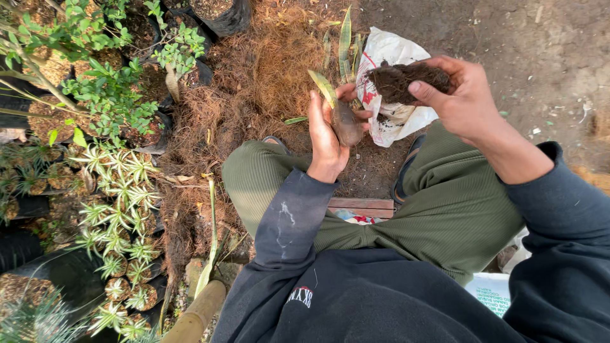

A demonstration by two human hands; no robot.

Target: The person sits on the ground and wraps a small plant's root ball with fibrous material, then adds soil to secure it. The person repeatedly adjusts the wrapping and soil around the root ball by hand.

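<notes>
Bare brown earth fills the upper right of the frame, and a mat of dry reddish pine needles (267,76) covers the ground in the upper middle. Down the left side stand rows of black nursery bags (38,267) holding plants: leafy green shrubs (108,95) at the upper left and small striped spiky plants (121,184) below them. A person sits low over this ground, seen from above, with olive-green trousers (457,209) across the middle of the frame and dark blue sleeves at the bottom.

The left hand (327,136), just above the centre, is wrapped around the brown, bulb-like base of a cutting (345,121), whose yellow-green leaf tip sticks up and to the left past the fingers. The right hand (457,95), at the upper right of centre, is pinched closed on a clump of dark fibrous roots and soil (400,79), thumb on the near side and fingers over the top. The clump sits just right of and slightly above the cutting, near it; whether the two touch cannot be told.

Behind both hands a white plastic bag (391,117) with red print lies on the ground, dark soil spilled on it. Tall green sword-shaped leaves (345,41) rise just left of the bag. A slatted wooden stool (362,206) shows between the knees.
</notes>
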